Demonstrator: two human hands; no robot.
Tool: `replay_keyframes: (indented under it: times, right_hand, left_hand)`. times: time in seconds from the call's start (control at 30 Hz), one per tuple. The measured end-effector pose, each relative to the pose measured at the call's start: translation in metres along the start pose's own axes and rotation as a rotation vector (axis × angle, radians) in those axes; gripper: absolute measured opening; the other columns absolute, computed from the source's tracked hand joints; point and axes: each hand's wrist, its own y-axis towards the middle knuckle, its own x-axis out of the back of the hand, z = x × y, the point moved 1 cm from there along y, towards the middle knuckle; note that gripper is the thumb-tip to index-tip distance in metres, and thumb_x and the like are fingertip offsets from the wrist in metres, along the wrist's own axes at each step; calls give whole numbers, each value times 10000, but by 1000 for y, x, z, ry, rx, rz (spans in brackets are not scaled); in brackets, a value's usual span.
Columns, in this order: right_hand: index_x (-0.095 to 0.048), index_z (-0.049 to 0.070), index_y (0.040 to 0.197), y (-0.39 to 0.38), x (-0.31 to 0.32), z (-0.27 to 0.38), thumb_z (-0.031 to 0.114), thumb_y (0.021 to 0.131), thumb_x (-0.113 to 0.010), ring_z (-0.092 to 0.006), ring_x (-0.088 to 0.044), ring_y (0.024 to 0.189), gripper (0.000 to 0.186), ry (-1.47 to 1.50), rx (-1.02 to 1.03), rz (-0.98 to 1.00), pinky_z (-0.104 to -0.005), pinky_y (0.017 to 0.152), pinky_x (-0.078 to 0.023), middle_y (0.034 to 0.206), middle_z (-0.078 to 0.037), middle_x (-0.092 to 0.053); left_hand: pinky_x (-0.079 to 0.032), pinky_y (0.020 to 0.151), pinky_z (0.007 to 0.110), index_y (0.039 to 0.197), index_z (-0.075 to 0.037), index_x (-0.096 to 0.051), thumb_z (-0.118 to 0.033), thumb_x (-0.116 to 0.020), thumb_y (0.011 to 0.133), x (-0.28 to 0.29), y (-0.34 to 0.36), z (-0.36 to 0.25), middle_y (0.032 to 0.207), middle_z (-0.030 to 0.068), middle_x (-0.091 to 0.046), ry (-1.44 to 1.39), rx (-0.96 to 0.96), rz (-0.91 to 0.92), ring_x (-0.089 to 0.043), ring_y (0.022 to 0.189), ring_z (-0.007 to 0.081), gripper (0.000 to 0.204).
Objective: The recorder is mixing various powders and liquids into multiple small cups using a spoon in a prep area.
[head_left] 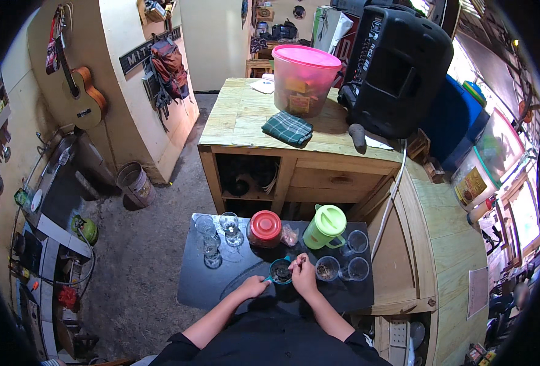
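Note:
My left hand [253, 287] grips the short handle of a small teal strainer or cup [271, 278] with dark stuff inside; which of the two I cannot tell. Above its right side, the fingers of my right hand [304, 274] are pinched together, and something small and dark shows at their tips. Close by on the right stands a clear cup [327, 268] with brownish bits in it. Beyond my hands are a red-lidded jar [265, 227], a small pinkish plastic bag [290, 235] and a lime-green lidded pitcher [326, 228].
Clear glasses [230, 226] stand at the left of the dark table [196, 287], and more clear cups [358, 268] at its right. Behind it, a wooden cabinet [239, 122] bears a pink-lidded tub [306, 79], a folded green checked cloth [287, 129] and a black speaker [398, 73].

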Motion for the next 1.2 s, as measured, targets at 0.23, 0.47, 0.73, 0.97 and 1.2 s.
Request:
replay_keyframes:
  times: [0.23, 0.47, 0.73, 0.97, 1.2]
  right_hand:
    - [-388, 16, 832, 5, 3, 0, -45, 860, -428, -198, -602, 617, 78, -119, -18, 15, -309, 592, -478, 636, -98, -517]
    - [-390, 19, 840, 0, -1, -8, -47, 860, -436, -193, -612, 632, 83, -111, 37, 24, -314, 588, -482, 645, -98, -517]
    - [-400, 12, 812, 5, -2, 2, -45, 861, -443, -183, -627, 649, 86, -45, 8, 50, -299, 603, -492, 647, -101, -534]
    - [-462, -22, 787, 7, 9, 20, -74, 812, -481, -208, -670, 784, 60, 28, 18, 210, -299, 683, -507, 763, -149, -638]
    - [-583, -28, 783, 15, 25, 26, -74, 727, -553, -273, -666, 826, 78, -159, 238, 560, -322, 726, -511, 864, -149, -673]
  left_hand:
    - [-456, 699, 405, 902, -38, -646, -415, -496, 887, 2, -1, -2, 719, 154, -624, 7, -2, -12, -617, 726, 302, 407]
    - [-458, 753, 415, 944, -30, -650, -414, -496, 883, -2, 6, 6, 789, 183, -641, 37, -55, -50, -623, 799, 329, 418]
    - [-467, 723, 420, 954, -30, -643, -403, -481, 891, 0, 3, 4, 752, 173, -635, 48, -71, -30, -626, 748, 325, 412]
    - [-469, 678, 402, 934, -33, -643, -402, -478, 894, -2, 5, 7, 710, 158, -622, -8, -35, -14, -623, 685, 293, 406]
    - [-461, 690, 401, 894, -31, -635, -417, -471, 897, 0, 1, 1, 715, 148, -622, -2, -5, 11, -623, 707, 280, 420]
